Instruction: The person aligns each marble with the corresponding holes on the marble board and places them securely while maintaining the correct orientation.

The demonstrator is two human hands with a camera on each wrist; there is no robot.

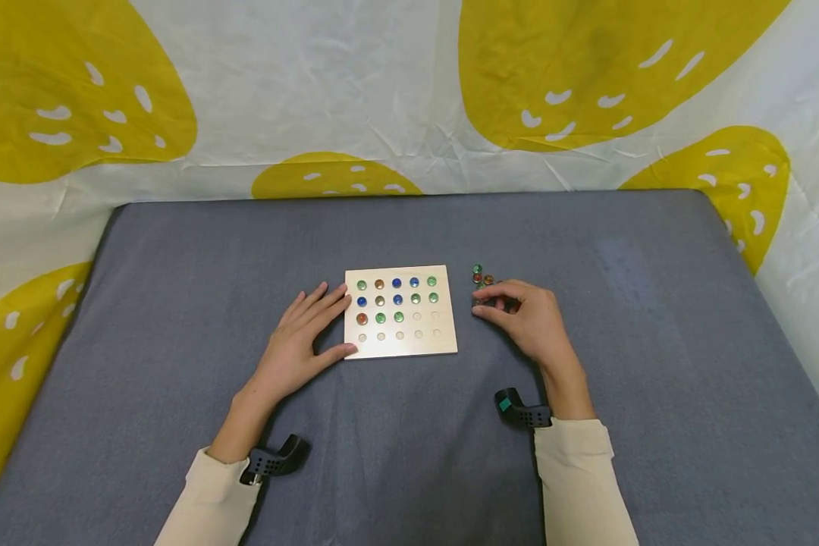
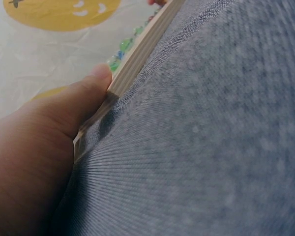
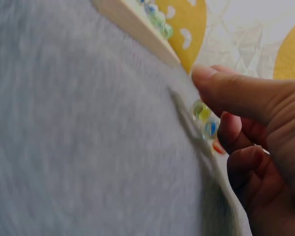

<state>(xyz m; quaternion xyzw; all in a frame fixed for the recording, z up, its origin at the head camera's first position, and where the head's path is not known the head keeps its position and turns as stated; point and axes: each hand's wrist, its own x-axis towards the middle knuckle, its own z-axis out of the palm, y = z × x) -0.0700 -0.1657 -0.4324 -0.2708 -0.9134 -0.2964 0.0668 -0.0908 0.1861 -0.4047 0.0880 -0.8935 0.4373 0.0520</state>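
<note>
Left hand (image 1: 293, 345) lies spread and relaxed, touching the left edge of the board (image 1: 409, 347), mid-frame; right hand (image 1: 535, 318) bends its fingers beside loose marbles (image 1: 477, 269) right of centre, whether pinching one I cannot tell. Marbles look hard, light, slippery: best gripped around the middle

No lettering, brand or number could be read — neither on the wooden board (image 1: 409, 326) nor on the patterned cloth (image 1: 327, 91) behind the board. Nearer than the board and to its right, a green patch (image 1: 505, 405) was borne by a black wrist device (image 1: 534, 415). Beyond the board, a cut-off dark mark (image 2: 14, 2) could not be deciphered.
</note>
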